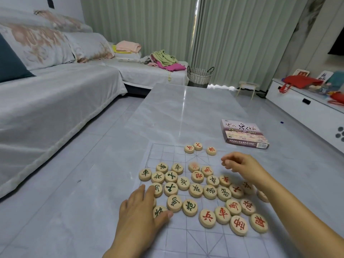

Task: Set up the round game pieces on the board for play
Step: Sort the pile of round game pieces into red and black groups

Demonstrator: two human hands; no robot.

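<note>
Several round wooden game pieces (195,190) with red or green characters lie in a loose heap on the thin gridded board sheet (188,237). Three red pieces (198,146) sit apart near the board's far edge. One red piece (194,166) in the heap looks blurred. My left hand (141,211) lies flat at the heap's left side, its straight fingers touching green pieces there. My right hand (240,165) hovers over the board's right side with fingers curled and thumb against them; whether a piece is pinched inside is hidden.
The board lies on a pale marble table (178,112). The game's box (243,134) sits on the table beyond my right hand. A covered sofa (55,101) stands to the left, a woven basket (200,76) beyond the table, and a white cabinet (305,108) at right.
</note>
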